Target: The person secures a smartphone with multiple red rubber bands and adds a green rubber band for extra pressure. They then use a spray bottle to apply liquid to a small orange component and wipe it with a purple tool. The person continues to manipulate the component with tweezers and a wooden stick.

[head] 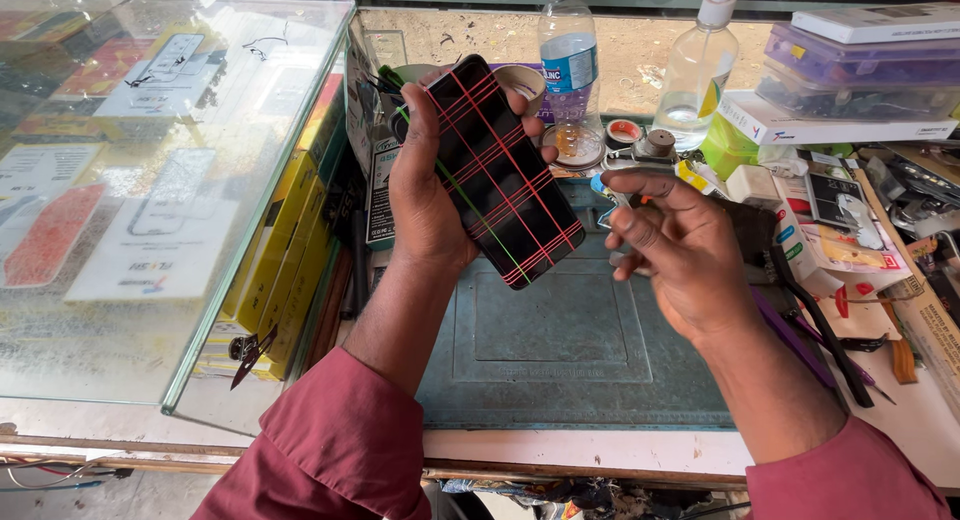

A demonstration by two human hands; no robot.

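While left hand (425, 195) grip clamps phone (505, 175) edges, right hand (680, 255) hovers beside, fingers loosely curled.

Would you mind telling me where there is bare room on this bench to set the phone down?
The blue-green mat is bare below the phone, between the left hand and right hand. Right of the mat, tools and boxes crowd the bench.

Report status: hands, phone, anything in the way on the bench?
Left hand grips the dark phone, red and green lines across its face. Right hand beside it, pinching a small metal tool. Teal mat below; bottles and boxes behind.
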